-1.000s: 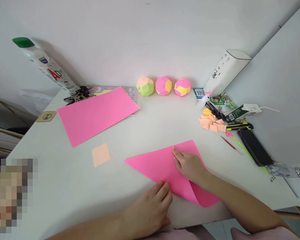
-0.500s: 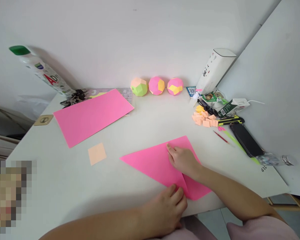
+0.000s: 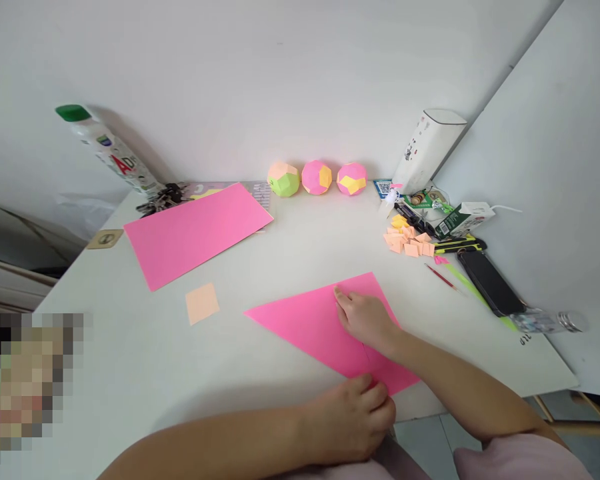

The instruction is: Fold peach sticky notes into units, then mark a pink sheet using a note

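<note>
A sheet of bright pink paper (image 3: 300,321) lies folded diagonally on the white tabletop near its front edge, with a pointed corner to the left. My right hand (image 3: 366,321) rests on its upper part, an outstretched finger pressing near the back edge and the others partly bent. At the near edge, my left hand (image 3: 355,417) has its fingers curled onto the paper, which seems held there; the fingertips are partly hidden. Left of the sheet lies a small peach paper square (image 3: 203,304).
A larger pink sheet stack (image 3: 200,233) lies at back left beside a leaning spray can (image 3: 115,157). Three paper balls (image 3: 317,177) line the wall. To the right are folded peach pieces (image 3: 410,241), a cutter (image 3: 460,245), a phone (image 3: 490,281) and a bottle (image 3: 545,320).
My left hand has moved right along the near edge. The raised flap of the pink paper now lies flatter. My right hand stays pressed in place, and the camera view has shifted slightly.
</note>
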`<act>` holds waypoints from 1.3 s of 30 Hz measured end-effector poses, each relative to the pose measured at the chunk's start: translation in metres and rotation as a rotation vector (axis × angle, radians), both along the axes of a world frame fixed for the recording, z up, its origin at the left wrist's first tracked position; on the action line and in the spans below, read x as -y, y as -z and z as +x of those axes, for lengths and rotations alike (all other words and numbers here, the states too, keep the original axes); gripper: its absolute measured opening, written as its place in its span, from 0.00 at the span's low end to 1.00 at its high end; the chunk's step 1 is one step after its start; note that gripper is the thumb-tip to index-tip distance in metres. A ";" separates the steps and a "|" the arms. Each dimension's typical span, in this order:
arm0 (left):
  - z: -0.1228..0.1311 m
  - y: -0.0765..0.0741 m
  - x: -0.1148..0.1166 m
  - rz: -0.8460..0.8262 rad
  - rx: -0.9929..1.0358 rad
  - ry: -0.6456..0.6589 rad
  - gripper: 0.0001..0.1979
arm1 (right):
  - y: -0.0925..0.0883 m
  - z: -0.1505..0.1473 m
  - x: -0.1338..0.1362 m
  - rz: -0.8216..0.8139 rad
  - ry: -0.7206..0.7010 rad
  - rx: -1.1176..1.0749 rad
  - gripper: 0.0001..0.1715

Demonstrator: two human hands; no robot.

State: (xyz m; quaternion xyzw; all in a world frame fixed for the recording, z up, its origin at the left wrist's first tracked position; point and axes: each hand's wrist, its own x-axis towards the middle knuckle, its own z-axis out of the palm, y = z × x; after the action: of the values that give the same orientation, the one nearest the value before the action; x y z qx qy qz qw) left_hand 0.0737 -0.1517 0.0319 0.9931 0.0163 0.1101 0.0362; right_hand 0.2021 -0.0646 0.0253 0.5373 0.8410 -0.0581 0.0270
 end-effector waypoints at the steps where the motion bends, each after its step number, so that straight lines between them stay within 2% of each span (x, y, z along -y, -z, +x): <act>1: -0.007 -0.002 -0.002 -0.021 -0.002 -0.003 0.14 | 0.000 0.000 0.000 0.000 0.003 0.005 0.26; 3: -0.027 -0.004 -0.009 -0.060 -0.036 -0.142 0.25 | -0.002 0.000 0.000 0.004 0.004 0.013 0.26; 5: -0.054 0.001 -0.016 -0.098 -0.069 -0.411 0.33 | -0.003 0.000 0.000 0.013 -0.005 0.019 0.25; 7: -0.083 0.012 -0.024 -0.058 -0.132 -0.688 0.32 | -0.004 0.000 0.000 0.022 -0.018 0.025 0.25; 9: -0.109 0.025 -0.029 0.045 -0.128 -0.999 0.32 | -0.003 0.001 0.000 0.037 -0.027 0.027 0.25; 10: -0.119 0.031 -0.030 0.100 -0.118 -1.109 0.33 | -0.003 0.002 0.000 0.046 -0.028 0.025 0.25; 13: -0.136 0.039 -0.030 0.189 -0.071 -1.278 0.34 | 0.002 0.003 -0.001 0.086 -0.032 0.013 0.24; 19: -0.133 0.023 -0.032 0.228 0.014 -1.342 0.21 | 0.011 0.006 -0.003 0.175 -0.064 0.052 0.25; 23: -0.137 0.015 -0.035 0.176 -0.029 -1.395 0.17 | 0.012 0.007 -0.002 0.197 -0.078 0.048 0.26; 26: -0.140 0.014 -0.035 0.162 0.005 -1.373 0.15 | 0.011 0.007 -0.002 0.207 -0.083 0.044 0.26; 30: -0.136 0.014 -0.034 0.149 0.077 -1.219 0.13 | 0.011 0.006 -0.003 0.211 -0.083 0.050 0.26; 32: -0.133 0.015 -0.032 0.133 0.062 -1.188 0.13 | 0.012 0.007 -0.003 0.209 -0.083 0.044 0.27; 36: -0.130 0.019 -0.030 0.187 -0.020 -1.213 0.17 | 0.015 0.007 -0.003 0.209 -0.071 0.045 0.28; 39: -0.132 0.025 -0.032 0.267 -0.084 -1.281 0.20 | 0.017 0.008 -0.003 0.202 -0.068 0.060 0.27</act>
State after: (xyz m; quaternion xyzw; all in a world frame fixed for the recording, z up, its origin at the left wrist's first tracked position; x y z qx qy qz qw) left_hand -0.0584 -0.1198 0.0072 0.7864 0.5921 0.0720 -0.1608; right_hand 0.2102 -0.0612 0.0084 0.5097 0.8592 0.0439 -0.0003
